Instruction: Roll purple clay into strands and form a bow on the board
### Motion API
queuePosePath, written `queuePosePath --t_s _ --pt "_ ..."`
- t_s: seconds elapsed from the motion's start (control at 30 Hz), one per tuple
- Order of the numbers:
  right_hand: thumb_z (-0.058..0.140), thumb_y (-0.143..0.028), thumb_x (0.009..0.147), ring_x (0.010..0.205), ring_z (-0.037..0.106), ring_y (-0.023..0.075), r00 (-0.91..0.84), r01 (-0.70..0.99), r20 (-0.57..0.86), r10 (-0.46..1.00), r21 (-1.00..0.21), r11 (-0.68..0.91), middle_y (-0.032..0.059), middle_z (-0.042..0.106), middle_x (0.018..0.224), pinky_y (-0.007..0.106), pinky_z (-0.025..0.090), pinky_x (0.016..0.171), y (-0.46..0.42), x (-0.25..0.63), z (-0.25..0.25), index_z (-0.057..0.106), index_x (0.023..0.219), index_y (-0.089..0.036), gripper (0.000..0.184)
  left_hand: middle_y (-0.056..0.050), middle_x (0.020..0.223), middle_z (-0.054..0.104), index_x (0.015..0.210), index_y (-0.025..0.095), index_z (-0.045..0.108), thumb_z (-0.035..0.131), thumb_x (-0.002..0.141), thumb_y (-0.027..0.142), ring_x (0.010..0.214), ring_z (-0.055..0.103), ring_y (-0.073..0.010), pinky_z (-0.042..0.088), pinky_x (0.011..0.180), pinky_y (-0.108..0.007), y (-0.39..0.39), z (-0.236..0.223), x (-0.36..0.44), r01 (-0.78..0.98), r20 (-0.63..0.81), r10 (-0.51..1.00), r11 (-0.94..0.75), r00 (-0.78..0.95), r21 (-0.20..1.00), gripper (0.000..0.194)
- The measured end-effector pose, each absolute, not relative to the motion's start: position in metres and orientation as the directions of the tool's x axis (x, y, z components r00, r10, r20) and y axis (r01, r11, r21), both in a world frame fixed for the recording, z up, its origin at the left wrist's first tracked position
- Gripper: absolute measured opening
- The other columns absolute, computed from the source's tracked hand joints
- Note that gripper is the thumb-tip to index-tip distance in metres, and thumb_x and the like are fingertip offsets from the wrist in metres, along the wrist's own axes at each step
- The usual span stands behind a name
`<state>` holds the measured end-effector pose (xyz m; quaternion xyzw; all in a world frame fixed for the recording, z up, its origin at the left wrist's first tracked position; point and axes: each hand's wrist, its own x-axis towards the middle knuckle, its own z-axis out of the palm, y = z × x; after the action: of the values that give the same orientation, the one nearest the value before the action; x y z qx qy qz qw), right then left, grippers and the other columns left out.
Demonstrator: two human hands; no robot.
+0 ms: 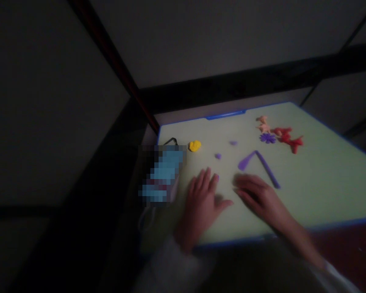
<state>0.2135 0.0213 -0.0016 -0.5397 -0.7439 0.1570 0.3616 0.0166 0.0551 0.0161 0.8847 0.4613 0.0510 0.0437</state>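
My left hand (pixel 201 205) lies palm down on the pale board, fingers spread. A speck of purple shows at its index fingertip; what is under the palm is hidden. To its right, my right hand (pixel 262 197) is curled, with fingers together and thumb tip close to them; anything between them cannot be made out. Just beyond the right hand is a bent purple strip of modelling clay (pixel 266 167), wide at one end. Two small purple clay lumps (pixel 218 156) lie past my left hand. A yellow clay lump (pixel 195 146) sits farther left.
The board (pixel 332 187) has a blue rim and a blue handle (pixel 225 115) at its far edge. Red clay figures (pixel 288 137), peach pieces (pixel 263 124) and a purple flower-like piece (pixel 267 138) lie at the back right. A blurred-out blue item (pixel 164 173) stands along the left edge.
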Motion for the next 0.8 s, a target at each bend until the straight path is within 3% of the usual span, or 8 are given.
queuePosePath --t_s 0.2,0.67,0.8 --pt "0.052 -0.025 0.089 0.102 0.061 0.0256 -0.173 0.695 0.365 0.915 -0.613 0.376 0.012 0.066 0.108 0.045 0.049 0.091 0.021 0.214 -0.004 0.069 0.1 -0.017 0.021 -0.017 0.153 0.021 0.145 0.011 0.026 0.046 0.085 0.059 0.142 0.019 -0.0301 0.024 0.113 -0.051 0.054 0.011 0.013 0.799 0.042 0.807 -0.59 0.59 0.117 0.08" --pt "0.053 -0.025 0.089 0.103 0.06 0.0261 -0.195 0.694 0.368 0.909 -0.602 0.393 0.0108 0.066 0.11 0.046 0.049 0.091 0.021 0.216 -0.007 0.067 0.102 -0.02 0.02 -0.016 0.152 0.027 0.139 0.015 0.039 0.043 0.086 0.059 0.14 0.024 -0.0335 0.027 0.111 -0.055 0.056 0.02 0.027 0.836 0.016 0.842 -0.538 0.539 0.107 0.069" --pt "0.053 -0.024 0.09 0.103 0.06 0.0252 -0.197 0.705 0.372 0.907 -0.589 0.395 0.011 0.065 0.11 0.045 0.049 0.09 0.021 0.215 -0.006 0.066 0.102 -0.019 0.018 -0.016 0.153 0.024 0.141 0.014 0.033 0.043 0.087 0.058 0.142 0.019 -0.0332 0.022 0.112 -0.056 0.058 0.014 0.024 0.815 0.037 0.828 -0.558 0.56 0.157 0.071"
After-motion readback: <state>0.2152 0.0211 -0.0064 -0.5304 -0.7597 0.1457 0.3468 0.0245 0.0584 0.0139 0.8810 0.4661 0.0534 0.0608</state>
